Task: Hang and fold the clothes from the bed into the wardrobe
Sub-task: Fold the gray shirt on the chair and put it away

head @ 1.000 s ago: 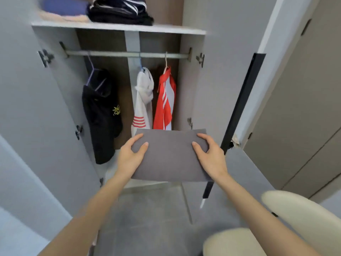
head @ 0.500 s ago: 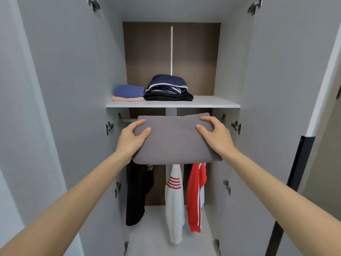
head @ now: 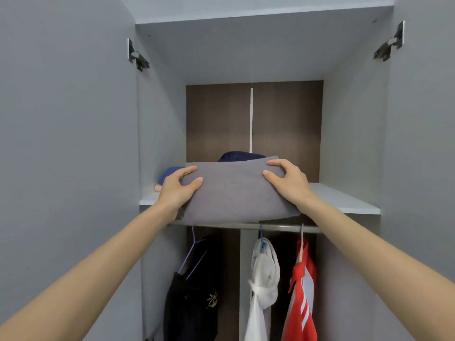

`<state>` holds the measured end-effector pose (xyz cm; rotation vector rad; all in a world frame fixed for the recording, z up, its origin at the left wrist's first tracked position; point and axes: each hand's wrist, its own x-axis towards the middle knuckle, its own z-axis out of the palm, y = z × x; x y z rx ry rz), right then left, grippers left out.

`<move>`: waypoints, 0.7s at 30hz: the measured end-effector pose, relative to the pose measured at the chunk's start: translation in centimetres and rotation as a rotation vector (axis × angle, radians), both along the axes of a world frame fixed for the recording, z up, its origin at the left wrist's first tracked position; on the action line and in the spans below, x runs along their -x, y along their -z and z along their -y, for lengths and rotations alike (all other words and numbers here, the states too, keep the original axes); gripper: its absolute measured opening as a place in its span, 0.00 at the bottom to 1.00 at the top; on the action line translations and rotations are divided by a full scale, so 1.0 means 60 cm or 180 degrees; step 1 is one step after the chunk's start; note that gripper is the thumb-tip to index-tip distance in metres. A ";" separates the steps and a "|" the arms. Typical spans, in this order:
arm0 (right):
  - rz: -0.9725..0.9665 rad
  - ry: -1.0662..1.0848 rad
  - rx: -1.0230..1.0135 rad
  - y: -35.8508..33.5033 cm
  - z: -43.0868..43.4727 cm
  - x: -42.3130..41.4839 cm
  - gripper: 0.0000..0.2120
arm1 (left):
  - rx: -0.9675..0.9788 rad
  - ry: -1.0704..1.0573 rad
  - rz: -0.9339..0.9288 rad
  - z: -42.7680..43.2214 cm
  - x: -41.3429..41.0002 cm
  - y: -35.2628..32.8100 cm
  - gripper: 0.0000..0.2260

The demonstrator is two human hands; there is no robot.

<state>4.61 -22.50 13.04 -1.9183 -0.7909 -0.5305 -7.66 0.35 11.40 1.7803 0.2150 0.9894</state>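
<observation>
Overhead, one wardrobe (head: 354, 134) has one shelf (head: 344, 200); under it one rail (head: 278, 227) carries three: black garment (head: 192, 299), white garment (head: 261, 286), red garment (head: 300, 303). One folded grey garment (head: 234, 193) is at the shelf's front edge, left hand (head: 177, 190) and right hand (head: 288, 183) gripping its ends.

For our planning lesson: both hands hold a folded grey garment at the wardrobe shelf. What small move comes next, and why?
Probably slide the grey garment forward onto the shelf: the left hand and right hand grip it overhanging the edge.
</observation>
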 end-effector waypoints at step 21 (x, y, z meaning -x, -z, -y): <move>-0.0464 0.1997 0.0806 -0.085 0.135 -0.463 0.18 | 0.0052 0.1647 -0.0860 0.125 -0.579 -0.113 0.26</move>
